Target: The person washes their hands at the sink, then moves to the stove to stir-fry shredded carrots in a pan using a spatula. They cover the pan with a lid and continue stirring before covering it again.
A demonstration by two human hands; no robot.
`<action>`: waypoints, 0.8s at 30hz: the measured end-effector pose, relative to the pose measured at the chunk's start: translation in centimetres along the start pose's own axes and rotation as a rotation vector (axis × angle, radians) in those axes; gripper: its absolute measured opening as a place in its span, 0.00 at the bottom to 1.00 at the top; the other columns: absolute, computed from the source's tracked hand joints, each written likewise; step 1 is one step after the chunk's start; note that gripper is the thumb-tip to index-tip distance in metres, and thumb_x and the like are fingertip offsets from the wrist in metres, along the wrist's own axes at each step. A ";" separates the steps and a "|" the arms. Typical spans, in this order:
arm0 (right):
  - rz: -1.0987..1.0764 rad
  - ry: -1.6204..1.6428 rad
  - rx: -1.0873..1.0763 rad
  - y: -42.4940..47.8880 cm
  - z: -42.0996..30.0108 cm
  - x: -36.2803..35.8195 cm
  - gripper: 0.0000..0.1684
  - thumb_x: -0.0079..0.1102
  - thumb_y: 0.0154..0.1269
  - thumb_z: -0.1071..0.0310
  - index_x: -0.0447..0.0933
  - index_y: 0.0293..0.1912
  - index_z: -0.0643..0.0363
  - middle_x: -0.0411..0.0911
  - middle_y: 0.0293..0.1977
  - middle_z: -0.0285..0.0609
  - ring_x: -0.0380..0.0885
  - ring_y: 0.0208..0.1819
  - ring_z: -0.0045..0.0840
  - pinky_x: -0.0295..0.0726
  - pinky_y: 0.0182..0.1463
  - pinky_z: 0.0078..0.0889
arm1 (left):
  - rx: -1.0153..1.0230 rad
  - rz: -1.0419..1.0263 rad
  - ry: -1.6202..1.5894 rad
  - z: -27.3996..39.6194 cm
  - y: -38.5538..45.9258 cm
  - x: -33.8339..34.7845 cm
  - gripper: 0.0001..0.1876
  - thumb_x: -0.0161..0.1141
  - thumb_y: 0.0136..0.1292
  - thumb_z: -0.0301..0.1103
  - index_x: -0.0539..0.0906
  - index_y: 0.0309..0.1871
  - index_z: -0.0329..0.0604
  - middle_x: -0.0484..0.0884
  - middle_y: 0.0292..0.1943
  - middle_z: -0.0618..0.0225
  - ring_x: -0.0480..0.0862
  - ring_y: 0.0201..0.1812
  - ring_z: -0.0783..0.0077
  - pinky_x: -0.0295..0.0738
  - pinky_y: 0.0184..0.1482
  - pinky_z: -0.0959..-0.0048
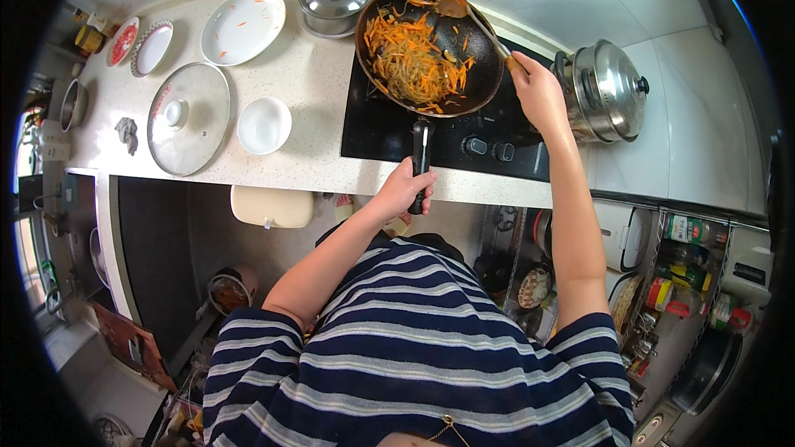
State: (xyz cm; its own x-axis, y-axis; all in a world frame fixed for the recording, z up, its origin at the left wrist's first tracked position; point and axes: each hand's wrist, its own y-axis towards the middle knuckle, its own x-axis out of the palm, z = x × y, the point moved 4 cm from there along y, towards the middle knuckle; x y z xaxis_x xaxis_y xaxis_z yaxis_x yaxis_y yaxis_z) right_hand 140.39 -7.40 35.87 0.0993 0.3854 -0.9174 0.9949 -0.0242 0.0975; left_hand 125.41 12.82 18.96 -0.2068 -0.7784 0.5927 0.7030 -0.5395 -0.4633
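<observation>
My left hand [407,192] grips the black handle [422,143] of a dark frying pan [478,84] on the black cooktop [385,136]. Shredded carrot and translucent noodle-like strands [416,62] fill mostly the pan's left and lower parts. Held by its wooden handle in my right hand [537,84], a spatula [451,1] reaches over the pan's upper rim, its blade at the inner edge with a few shreds beside it. Left of the cooktop lie a glass lid [189,143], a white bowl [265,126] and a white plate [243,28] with carrot bits.
A lidded steel pot [335,3] stands left of the pan, and a large steel steamer [602,93] right of the cooktop. Farther left are a dish of red pieces [123,42], a patterned-rim dish [152,48], a crumpled grey cloth [127,135] and a metal bowl [74,105].
</observation>
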 end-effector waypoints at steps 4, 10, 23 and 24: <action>-0.105 -0.089 -0.163 0.5 -3.5 0.8 0.21 0.58 0.69 0.63 0.80 0.60 0.53 0.85 0.44 0.54 0.83 0.47 0.48 0.81 0.51 0.45 | -0.022 -0.017 0.073 -0.2 0.2 -0.4 0.11 0.56 0.74 0.35 0.66 0.44 0.43 0.76 0.27 0.69 0.80 0.21 0.76 0.75 0.21 0.72; -0.289 -0.160 -0.302 -1.7 -4.7 -0.8 0.27 0.63 0.62 0.68 0.80 0.62 0.47 0.85 0.43 0.51 0.84 0.45 0.46 0.82 0.49 0.44 | -0.011 -0.034 0.069 -0.4 0.4 -0.6 0.11 0.56 0.73 0.35 0.66 0.44 0.43 0.76 0.27 0.69 0.80 0.21 0.75 0.76 0.21 0.72; -0.304 -0.388 -0.285 -9.9 -7.1 -14.8 0.25 0.64 0.59 0.77 0.85 0.57 0.49 0.83 0.34 0.45 0.84 0.36 0.37 0.81 0.41 0.39 | 0.008 0.017 0.008 -0.1 0.1 -0.3 0.08 0.56 0.74 0.30 0.67 0.43 0.42 0.76 0.26 0.68 0.78 0.21 0.76 0.77 0.24 0.72; -0.299 -0.365 -0.283 -10.4 -6.6 -14.4 0.25 0.63 0.59 0.77 0.84 0.57 0.50 0.83 0.34 0.45 0.84 0.36 0.38 0.82 0.41 0.39 | 0.004 0.013 0.005 0.1 0.0 0.0 0.08 0.56 0.74 0.30 0.67 0.43 0.43 0.76 0.26 0.68 0.78 0.21 0.76 0.77 0.24 0.72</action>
State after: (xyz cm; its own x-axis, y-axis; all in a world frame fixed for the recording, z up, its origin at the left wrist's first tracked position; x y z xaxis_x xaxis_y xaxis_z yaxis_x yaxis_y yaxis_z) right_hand 128.46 -6.59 50.62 -0.1381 -0.0085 -0.9904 0.9428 0.3053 -0.1341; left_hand 125.50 12.86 19.02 -0.2006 -0.7871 0.5833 0.7083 -0.5279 -0.4687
